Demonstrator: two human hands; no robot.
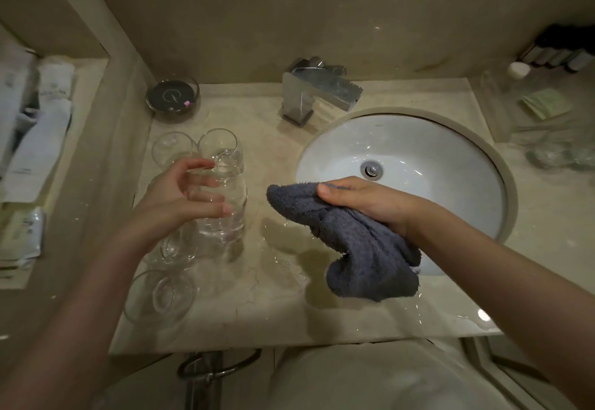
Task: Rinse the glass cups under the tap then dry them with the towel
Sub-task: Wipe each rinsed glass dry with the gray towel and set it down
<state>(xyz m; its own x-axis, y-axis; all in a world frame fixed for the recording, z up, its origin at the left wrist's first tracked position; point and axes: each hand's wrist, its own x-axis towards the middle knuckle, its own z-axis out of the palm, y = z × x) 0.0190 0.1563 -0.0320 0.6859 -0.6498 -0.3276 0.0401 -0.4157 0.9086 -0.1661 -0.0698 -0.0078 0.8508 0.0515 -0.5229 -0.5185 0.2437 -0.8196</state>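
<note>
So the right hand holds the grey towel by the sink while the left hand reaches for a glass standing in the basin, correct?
Not quite. In the head view the glass by the left hand stands on the counter, not in the basin. The right hand does hold the grey towel by the sink.

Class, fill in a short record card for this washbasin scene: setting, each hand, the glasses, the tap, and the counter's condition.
setting: stone counter with a white sink
left hand: fingers spread open at an upturned glass cup, grip not closed
right hand: holds a dark grey towel
other glasses: several on the counter, left of the sink
tap: no water seen running
counter condition: wet patches by the towel
</note>
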